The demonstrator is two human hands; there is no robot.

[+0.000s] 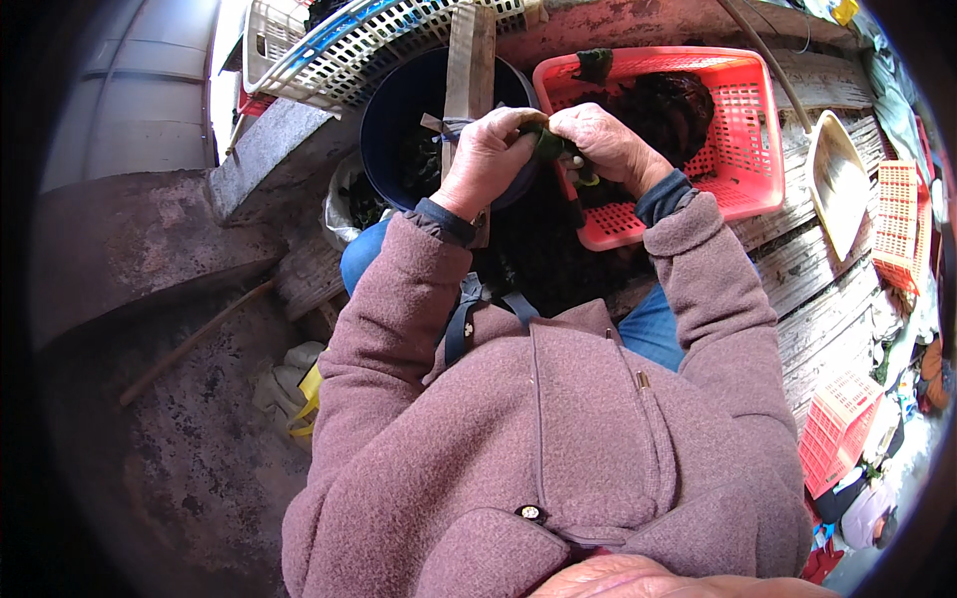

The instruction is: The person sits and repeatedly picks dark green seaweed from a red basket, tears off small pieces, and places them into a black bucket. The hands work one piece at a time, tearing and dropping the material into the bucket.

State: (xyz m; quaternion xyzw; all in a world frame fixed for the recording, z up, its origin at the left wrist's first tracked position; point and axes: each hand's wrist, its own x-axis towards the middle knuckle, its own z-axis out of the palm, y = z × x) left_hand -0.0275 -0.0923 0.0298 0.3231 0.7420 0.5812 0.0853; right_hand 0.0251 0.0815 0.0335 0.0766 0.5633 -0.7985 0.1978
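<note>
My left hand (495, 152) and my right hand (607, 143) are close together, pinching a folded strip of dark green seaweed (550, 143) between them. Left of them, a wooden board (469, 67) stretches over a dark blue bucket (371, 138) that has dark leafy pieces inside. Cord and a small stick are fixed to this board beside my left wrist. A red plastic basket (774, 149) lies under and beyond my right hand, with a dark seaweed heap (665, 112) in it. More dark seaweed (549, 254) lies below my hands, between my knees.
A white slatted crate (359, 60) stands behind the bucket, and a white sack (340, 202) sits beside it. At right, a long-handled scoop (839, 183) rests on wooden planks (804, 291), near orange-red baskets (897, 224). A wooden stick (196, 340) lies at left. Another person (867, 516) is at lower right.
</note>
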